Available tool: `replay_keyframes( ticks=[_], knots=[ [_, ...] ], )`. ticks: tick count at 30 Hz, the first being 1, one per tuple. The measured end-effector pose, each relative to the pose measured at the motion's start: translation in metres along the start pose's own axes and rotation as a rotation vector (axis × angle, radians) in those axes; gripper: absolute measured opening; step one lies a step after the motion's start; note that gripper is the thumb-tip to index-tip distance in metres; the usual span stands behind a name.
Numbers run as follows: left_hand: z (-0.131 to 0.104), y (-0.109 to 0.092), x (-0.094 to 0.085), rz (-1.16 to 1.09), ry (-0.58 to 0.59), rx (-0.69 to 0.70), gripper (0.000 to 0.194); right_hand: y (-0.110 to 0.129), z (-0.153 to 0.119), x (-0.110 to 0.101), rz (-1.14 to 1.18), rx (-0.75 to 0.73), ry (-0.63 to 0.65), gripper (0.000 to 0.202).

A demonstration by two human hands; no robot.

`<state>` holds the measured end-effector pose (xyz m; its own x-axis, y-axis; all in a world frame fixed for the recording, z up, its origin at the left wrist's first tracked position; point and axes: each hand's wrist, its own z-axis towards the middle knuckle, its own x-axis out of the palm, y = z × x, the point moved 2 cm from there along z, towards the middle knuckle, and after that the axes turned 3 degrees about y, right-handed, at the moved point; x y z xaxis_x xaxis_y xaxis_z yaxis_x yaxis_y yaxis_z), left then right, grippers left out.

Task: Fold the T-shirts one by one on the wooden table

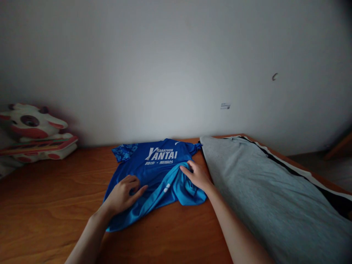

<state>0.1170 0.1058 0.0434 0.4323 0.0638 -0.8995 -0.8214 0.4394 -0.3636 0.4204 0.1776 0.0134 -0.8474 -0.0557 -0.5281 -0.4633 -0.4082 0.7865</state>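
A blue T-shirt (159, 172) with white "Marathon Yantai" lettering lies on a wooden surface, its collar toward the wall. Its lower right part is folded over and bunched, with lighter blue fabric showing. At the fold's upper edge, my right hand (198, 176) pinches the cloth between thumb and fingers. My left hand (125, 194) rests on the shirt's lower left part, fingers loosely bent and the thumb apart, with no cloth visibly gripped. The shirt's left sleeve is patterned; the right sleeve is crumpled beside grey fabric.
Grey pants (253, 187) with a black and white side stripe lie spread to the right of the shirt. At far left stands a cow-shaped toy keyboard (38, 132). A white wall (165, 73) runs behind the wooden surface (55, 198).
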Motion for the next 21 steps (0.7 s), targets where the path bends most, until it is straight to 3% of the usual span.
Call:
replay_keyframes(
  ticks=[3, 6, 8, 10, 13, 16, 21],
  knots=[
    [0.001, 0.006, -0.004, -0.26, -0.099, -0.253, 0.055, -0.002, 0.005, -0.004, 0.24, 0.08, -0.099, 0.04],
    [0.001, 0.014, -0.013, -0.449, -0.278, -0.473, 0.057, -0.004, 0.007, -0.007, 0.3, 0.129, -0.141, 0.042],
    [-0.001, 0.022, -0.018, -0.455, -0.399, -0.56, 0.057, -0.005, 0.005, -0.008, 0.227, 0.136, -0.127, 0.043],
    [-0.004, 0.031, -0.019, -0.347, -0.438, -0.626, 0.057, -0.004, 0.0, -0.006, 0.125, 0.127, -0.027, 0.043],
    [-0.006, 0.039, -0.01, -0.016, -0.22, -0.687, 0.056, -0.002, -0.008, 0.002, -0.096, 0.049, 0.159, 0.047],
    [-0.007, 0.039, 0.002, 0.23, 0.0, -0.698, 0.057, -0.001, -0.012, 0.01, -0.359, -0.06, 0.188, 0.051],
    [-0.007, 0.033, 0.002, 0.253, 0.037, -0.71, 0.055, 0.0, -0.011, 0.016, -0.523, -0.069, 0.055, 0.035]
  ],
)
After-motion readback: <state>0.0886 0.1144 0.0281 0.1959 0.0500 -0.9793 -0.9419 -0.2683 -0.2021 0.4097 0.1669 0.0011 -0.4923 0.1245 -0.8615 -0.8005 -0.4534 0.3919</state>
